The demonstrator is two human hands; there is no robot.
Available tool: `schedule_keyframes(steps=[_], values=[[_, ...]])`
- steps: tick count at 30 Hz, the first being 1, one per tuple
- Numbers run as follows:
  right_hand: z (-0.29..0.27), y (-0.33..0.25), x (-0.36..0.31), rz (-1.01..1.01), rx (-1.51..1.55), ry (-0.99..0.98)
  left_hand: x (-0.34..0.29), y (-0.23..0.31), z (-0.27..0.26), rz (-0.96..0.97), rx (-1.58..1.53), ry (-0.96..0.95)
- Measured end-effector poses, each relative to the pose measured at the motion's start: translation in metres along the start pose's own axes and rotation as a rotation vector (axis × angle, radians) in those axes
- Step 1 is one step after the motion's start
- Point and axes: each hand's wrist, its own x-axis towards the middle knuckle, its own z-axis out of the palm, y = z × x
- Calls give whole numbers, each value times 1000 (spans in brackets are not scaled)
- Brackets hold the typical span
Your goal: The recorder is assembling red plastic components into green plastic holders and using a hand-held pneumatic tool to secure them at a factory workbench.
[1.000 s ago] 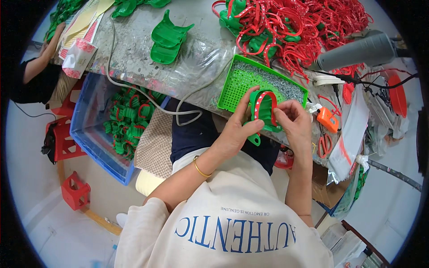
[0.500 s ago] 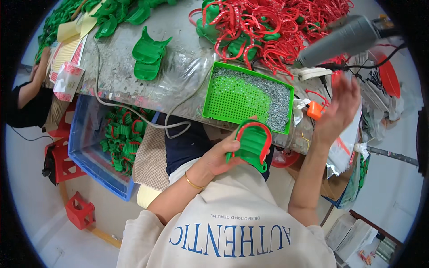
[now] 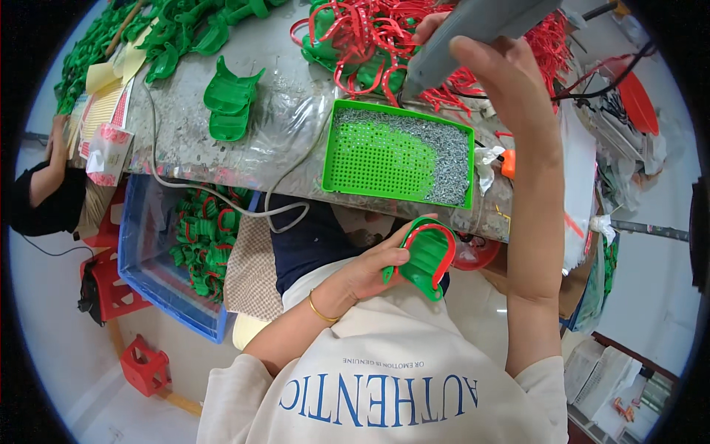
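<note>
In my left hand, held close over my lap, is a curved green plastic piece with ridges across it. A red strip lines its upper and right edge. My left thumb presses its left side, and the other fingers are mostly hidden beneath. At the upper right my right hand wraps round a thick grey tool with a cable, by its look an electric screwdriver. Below this tool stands a green perforated tray holding many small silvery screws, heaped mostly along its far and right sides.
Red straps and green pieces lie heaped at the back. Another green piece rests on the table left of the tray. A blue crate of red-edged green pieces stands at left. A grey cable crosses the table edge. A person sits far left.
My right hand has risen up and left and closed round the grey screwdriver, which has moved up and left. My left hand still holds the green piece, tilted slightly differently.
</note>
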Motion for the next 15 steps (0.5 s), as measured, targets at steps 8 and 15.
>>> schedule_keyframes(steps=[8, 15], values=[[28, -19, -34, 64, 142, 203, -1, -3, -6, 111, -46, 62], [61, 41, -97, 72, 205, 737, -4, -6, -7, 101, -97, 110]])
